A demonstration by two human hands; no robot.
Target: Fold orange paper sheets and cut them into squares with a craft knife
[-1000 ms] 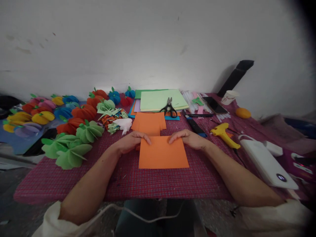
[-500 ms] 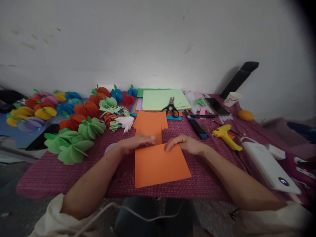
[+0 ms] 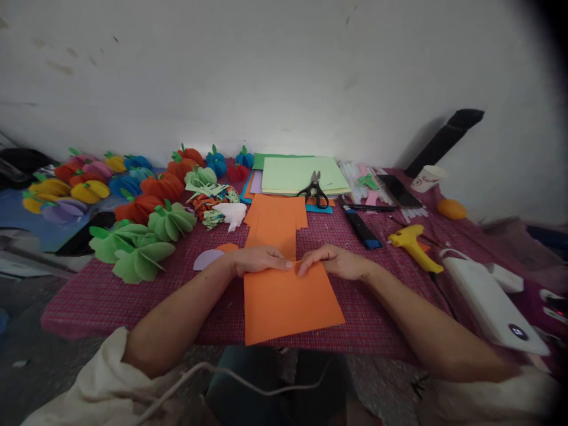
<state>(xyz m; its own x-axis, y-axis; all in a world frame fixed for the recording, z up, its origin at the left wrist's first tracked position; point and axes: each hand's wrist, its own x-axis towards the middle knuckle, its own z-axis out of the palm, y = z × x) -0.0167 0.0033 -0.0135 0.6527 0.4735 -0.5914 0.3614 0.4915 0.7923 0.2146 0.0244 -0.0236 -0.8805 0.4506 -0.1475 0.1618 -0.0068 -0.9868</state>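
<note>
A sheet of orange paper [image 3: 290,305] lies at the front of the table, tilted slightly toward me. My left hand [image 3: 261,260] grips its far edge, thumb on top and the other fingers hidden underneath. On the same edge, a little to the right, my right hand [image 3: 332,261] pinches the paper between thumb and fingers. The two hands nearly meet at the middle of the edge. Just beyond them more orange sheets [image 3: 275,219] lie flat. A half-round lilac paper piece [image 3: 207,259] rests left of my left hand, with an orange one partly behind the wrist.
Several paper pumpkins [image 3: 162,186] crowd the left side, beside paper scraps [image 3: 215,204]. Black scissors [image 3: 313,190] lie on a light green paper stack [image 3: 293,168]. To the right are a utility knife [image 3: 361,228], a yellow glue gun [image 3: 415,245], a white power bank [image 3: 492,302] and a paper cup [image 3: 428,178].
My left hand has moved right and down onto the sheet's far edge, its thumb now over the paper. My right hand keeps its grip. The whole view has shifted slightly.
</note>
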